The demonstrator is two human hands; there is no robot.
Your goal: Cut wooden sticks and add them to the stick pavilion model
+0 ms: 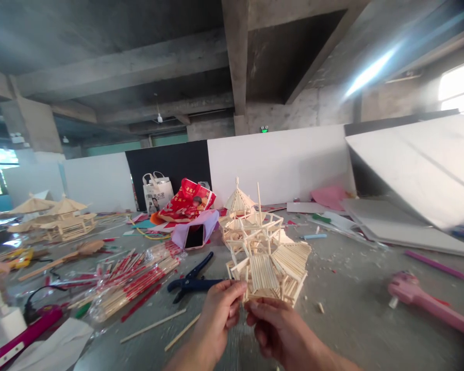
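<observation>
A pagoda-like model (263, 273) built of pale wooden sticks stands on the table in front of me, with slatted roof panels and a pointed top. My left hand (221, 312) is closed in a pinch at the model's near left edge. Close beside it, my right hand (275, 322) is also closed, thumb and forefinger pressed together just below the near roof panel. Whatever the fingertips hold is too small or hidden to make out. Dark blue hand cutters (195, 282) lie just left of my left hand. Two loose sticks (153, 326) rest on the table nearby.
Bundled red-tipped sticks (135, 288) in plastic lie at left, near a purple power strip (27, 337). A phone (194, 237) and a red bag (187, 201) are behind. At right lies a pink glue gun (429, 301); white boards (394, 221) lean beyond it.
</observation>
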